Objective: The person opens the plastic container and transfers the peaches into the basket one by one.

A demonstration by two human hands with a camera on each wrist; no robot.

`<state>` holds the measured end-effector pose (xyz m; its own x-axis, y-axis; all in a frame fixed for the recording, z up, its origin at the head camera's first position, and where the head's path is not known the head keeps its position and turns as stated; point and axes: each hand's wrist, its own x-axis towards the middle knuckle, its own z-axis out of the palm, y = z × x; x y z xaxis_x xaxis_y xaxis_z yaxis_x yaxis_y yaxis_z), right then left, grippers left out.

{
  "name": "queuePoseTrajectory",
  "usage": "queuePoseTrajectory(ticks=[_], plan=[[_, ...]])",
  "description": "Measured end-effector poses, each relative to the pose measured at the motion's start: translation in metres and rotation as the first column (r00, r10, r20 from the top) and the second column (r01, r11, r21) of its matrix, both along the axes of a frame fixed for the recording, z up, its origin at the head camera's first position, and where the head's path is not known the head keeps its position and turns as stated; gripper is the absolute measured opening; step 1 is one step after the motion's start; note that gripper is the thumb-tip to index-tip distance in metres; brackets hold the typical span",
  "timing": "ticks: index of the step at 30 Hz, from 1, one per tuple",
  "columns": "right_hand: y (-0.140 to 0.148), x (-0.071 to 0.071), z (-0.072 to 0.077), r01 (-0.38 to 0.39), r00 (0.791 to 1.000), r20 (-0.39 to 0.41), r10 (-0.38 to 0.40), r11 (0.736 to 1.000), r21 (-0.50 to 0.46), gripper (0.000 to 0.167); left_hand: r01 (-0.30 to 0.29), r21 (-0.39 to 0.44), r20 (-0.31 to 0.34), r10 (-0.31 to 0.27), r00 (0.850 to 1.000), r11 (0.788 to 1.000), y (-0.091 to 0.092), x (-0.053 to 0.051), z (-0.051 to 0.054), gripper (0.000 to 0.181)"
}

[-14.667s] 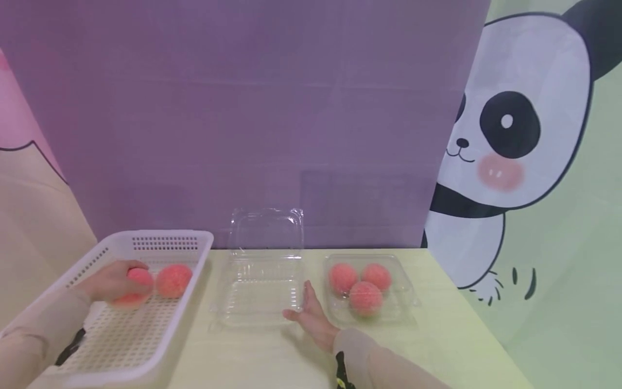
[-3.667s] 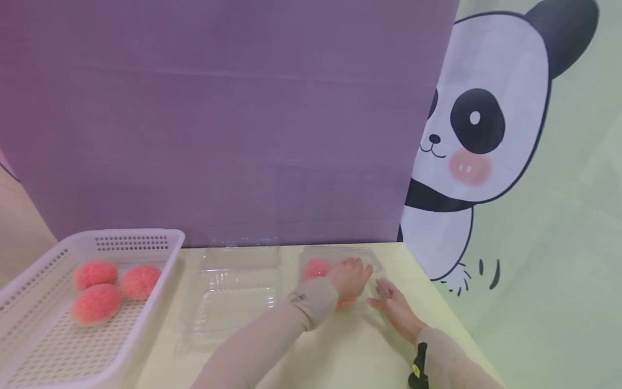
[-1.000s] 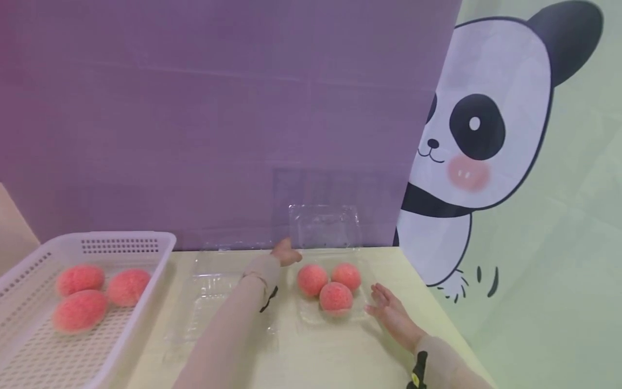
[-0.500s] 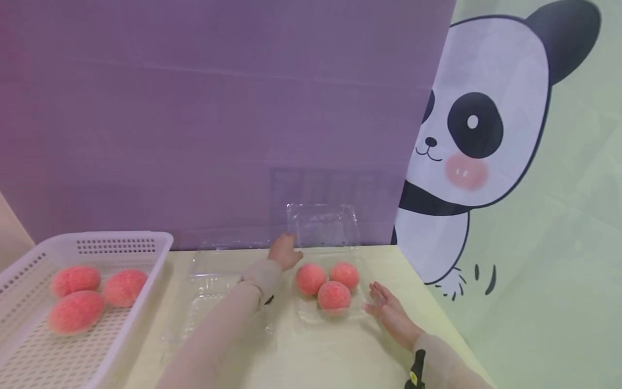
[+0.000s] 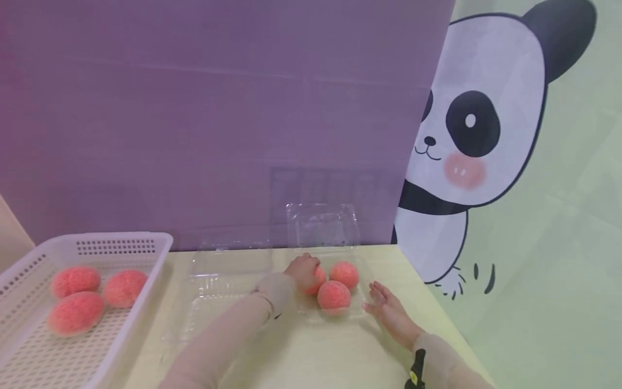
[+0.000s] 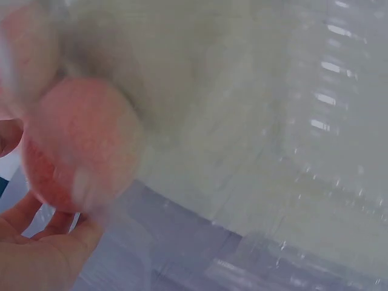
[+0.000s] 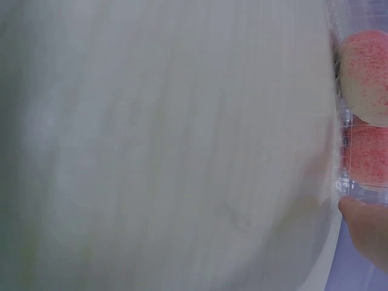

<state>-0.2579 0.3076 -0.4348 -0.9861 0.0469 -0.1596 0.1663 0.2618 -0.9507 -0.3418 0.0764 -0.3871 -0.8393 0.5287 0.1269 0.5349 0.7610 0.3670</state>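
Note:
On the right of the table, a clear plastic clamshell box stands with its lid (image 5: 323,227) raised at the back. Three pink peaches lie in its base: a left peach (image 5: 318,280), a right peach (image 5: 344,275) and a front peach (image 5: 334,297). My left hand (image 5: 301,270) reaches over the box's left side and holds the left peach. In the left wrist view, fingers (image 6: 57,224) and thumb lie around that peach (image 6: 85,145). My right hand (image 5: 392,316) rests against the box's right side, fingers extended; in the right wrist view a finger (image 7: 367,230) touches the box's edge.
A white perforated basket (image 5: 160,270) at the left holds three more peaches (image 5: 78,313). Between the basket and the peach box, a second clear clamshell box (image 5: 214,292) lies with its lid raised, partly behind my left forearm. A purple backdrop (image 5: 218,135) hangs behind the table (image 5: 311,356).
The right box's lid, shut in the earliest frame, is now raised. My left hand has moved from beside the lid forward and right onto the left peach. The right hand stays put lately.

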Motion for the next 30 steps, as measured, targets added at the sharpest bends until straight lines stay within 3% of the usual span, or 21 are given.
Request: queuePoseTrajectory(ticks=[8,16,21,30], plan=[[-0.002,0.003,0.000,0.004,1.000,-0.002,-0.004,0.999,0.033,0.071,-0.090,-0.036,0.008,0.091,0.996,0.995,0.007,0.001,-0.015,0.051],[-0.001,0.003,0.002,-0.002,1.000,-0.006,0.002,1.000,-0.004,0.071,-0.132,-0.041,0.116,0.136,0.984,0.990,0.014,0.000,-0.016,0.066],[-0.001,0.001,0.001,-0.008,1.000,0.001,0.008,1.000,-0.007,0.071,-0.125,-0.025,0.146,0.127,0.981,0.992,0.013,-0.004,-0.016,0.068],[0.000,0.001,0.000,-0.014,1.000,0.024,0.015,1.000,-0.007,0.072,-0.055,-0.070,0.103,0.062,0.993,0.996,0.013,-0.002,-0.021,0.071]])
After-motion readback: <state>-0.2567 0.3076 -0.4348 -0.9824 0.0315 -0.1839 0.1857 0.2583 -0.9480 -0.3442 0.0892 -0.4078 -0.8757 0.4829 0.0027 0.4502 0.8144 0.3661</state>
